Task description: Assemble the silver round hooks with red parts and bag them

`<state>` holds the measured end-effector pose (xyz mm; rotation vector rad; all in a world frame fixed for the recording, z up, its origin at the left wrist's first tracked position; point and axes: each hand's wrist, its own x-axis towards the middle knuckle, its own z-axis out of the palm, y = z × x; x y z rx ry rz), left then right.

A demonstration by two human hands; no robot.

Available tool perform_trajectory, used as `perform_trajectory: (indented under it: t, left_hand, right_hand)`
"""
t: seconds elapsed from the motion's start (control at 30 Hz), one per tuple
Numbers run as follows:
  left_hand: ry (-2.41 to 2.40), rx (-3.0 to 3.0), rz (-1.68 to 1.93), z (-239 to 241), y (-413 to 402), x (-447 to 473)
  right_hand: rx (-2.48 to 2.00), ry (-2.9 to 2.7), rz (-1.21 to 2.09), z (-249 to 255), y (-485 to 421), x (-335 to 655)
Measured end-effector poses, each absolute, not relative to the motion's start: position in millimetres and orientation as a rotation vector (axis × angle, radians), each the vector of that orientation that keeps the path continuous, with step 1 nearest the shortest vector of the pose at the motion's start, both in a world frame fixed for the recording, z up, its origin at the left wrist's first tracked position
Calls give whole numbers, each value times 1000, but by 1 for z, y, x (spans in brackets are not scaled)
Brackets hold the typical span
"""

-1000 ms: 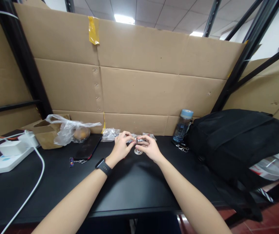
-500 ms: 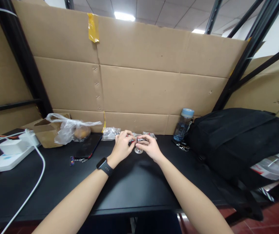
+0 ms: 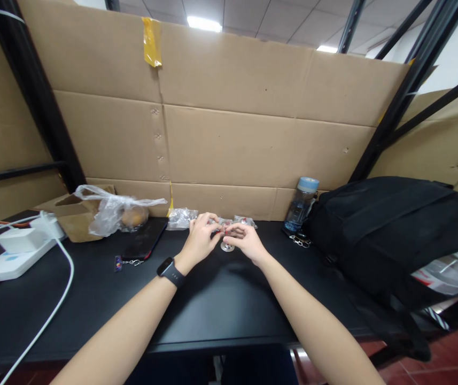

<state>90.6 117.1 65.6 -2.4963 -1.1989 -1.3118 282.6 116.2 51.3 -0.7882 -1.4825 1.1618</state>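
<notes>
My left hand (image 3: pixel 201 237), with a dark watch on its wrist, and my right hand (image 3: pixel 248 241) meet over the black table. Their fingertips are pinched around a small shiny piece with a bit of red, too small to make out. Just beneath the fingers a clear round base (image 3: pixel 227 247) stands on the table; it seems to belong to the same small object, though the fingers hide the join. Behind my hands lie crumpled clear plastic packets (image 3: pixel 182 218), and another packet (image 3: pixel 245 221) with red bits in it.
To the left are a phone (image 3: pixel 144 240) with a charm, a tied plastic bag (image 3: pixel 110 214), a cardboard box (image 3: pixel 74 224) and a white power strip (image 3: pixel 16 262) with a cable. On the right stand a water bottle (image 3: pixel 299 206) and a black backpack (image 3: pixel 389 235). Cardboard (image 3: pixel 220 149) walls the back.
Both hands stay at almost the same place, with only slight finger movement at the small piece. The view has shifted very slightly.
</notes>
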Motion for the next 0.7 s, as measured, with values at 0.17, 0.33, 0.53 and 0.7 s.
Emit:
perform_trajectory:
  t: [0.17,0.33,0.53,0.7]
  left_hand:
    - [-1230,-2470,-1322,68,119,87]
    - [-1217,-2492,-1335,66,119,88]
    - [-1181,-2552,-1412,70,116,90]
    - [-1172,-2648,-1371,73,114,89]
  right_hand:
    - [-826,-1618,974,52,121,285]
    - [-855,-1692,815,47,126,289]
    - [-909,-1699,797,45,128,288]
    - [-978,-1786,761,46,127,290]
